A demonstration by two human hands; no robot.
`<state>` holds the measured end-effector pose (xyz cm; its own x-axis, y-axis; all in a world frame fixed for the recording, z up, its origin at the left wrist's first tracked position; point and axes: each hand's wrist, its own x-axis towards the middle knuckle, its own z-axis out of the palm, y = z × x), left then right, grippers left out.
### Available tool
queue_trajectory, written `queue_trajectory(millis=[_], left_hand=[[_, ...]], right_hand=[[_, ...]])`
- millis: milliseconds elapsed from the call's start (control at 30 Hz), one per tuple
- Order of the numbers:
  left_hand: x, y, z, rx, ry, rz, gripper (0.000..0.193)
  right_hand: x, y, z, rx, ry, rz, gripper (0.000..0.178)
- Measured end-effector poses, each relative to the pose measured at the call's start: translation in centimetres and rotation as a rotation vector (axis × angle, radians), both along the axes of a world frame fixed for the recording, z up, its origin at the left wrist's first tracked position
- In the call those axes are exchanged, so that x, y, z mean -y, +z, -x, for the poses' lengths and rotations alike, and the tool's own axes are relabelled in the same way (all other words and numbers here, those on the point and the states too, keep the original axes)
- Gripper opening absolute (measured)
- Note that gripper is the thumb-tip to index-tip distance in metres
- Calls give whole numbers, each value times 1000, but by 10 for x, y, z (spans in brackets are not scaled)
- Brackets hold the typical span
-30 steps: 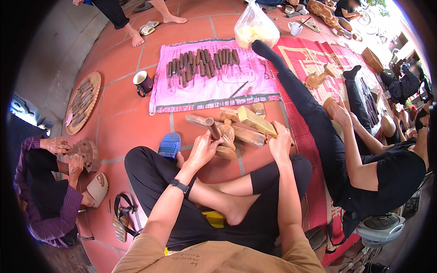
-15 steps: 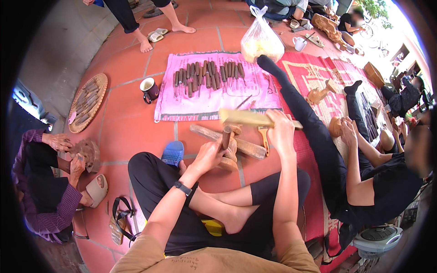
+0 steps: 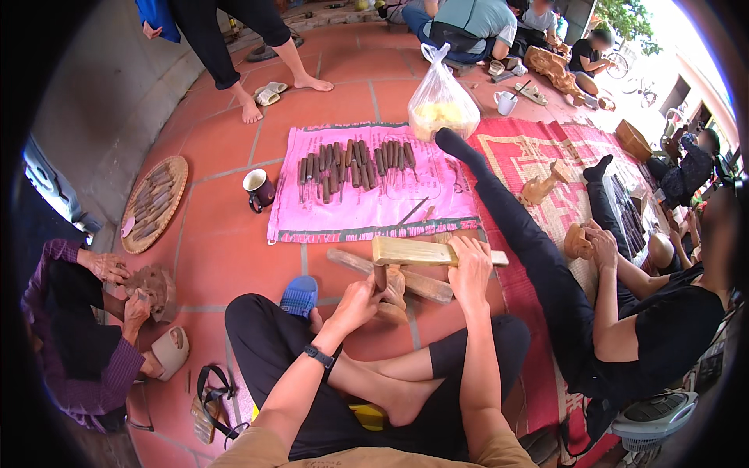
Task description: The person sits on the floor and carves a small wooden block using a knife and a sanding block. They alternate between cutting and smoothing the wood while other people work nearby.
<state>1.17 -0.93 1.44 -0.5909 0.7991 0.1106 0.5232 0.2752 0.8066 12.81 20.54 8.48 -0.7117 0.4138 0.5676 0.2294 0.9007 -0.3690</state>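
Observation:
My left hand [image 3: 357,303] is closed around the dark wooden handle of a chisel [image 3: 380,276], held upright over a carved wooden piece [image 3: 396,290]. The chisel's blade is hidden from view. With my right hand [image 3: 472,273] I grip a flat, pale wooden mallet [image 3: 413,251], lying level with its left end at the top of the chisel handle. Beneath, the carved piece rests against crossed wooden bars [image 3: 429,288] on the tiles, in front of my crossed legs.
Rows of dark-handled tools lie on a pink cloth [image 3: 285,210]. A mug [image 3: 258,191] and a round basket tray [image 3: 181,175] stand left. A blue slipper [image 3: 299,296] lies by my knee. People carve wood at both sides; one person's leg [image 3: 519,257] stretches along the red mat [image 3: 499,148].
The mallet has come down to the top of the chisel handle, my right hand lowering with it. The whole view has tilted up slightly.

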Motion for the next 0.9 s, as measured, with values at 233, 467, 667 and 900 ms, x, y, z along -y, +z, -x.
queue_trajectory(millis=[233, 467, 667, 900], left_hand=[[1, 1, -1, 134, 18, -5, 24], [-2, 1, -5, 44, -31, 13, 28], [0, 6, -10, -82, -64, 71, 33], [0, -15, -3, 172, 26, -83, 36]], right_hand=[[0, -8, -1, -34, -49, 234, 28], [-1, -5, -4, -120, -7, 426, 26], [1, 16, -11, 44, 52, -27, 29], [2, 3, -8, -89, 33, 150, 29]])
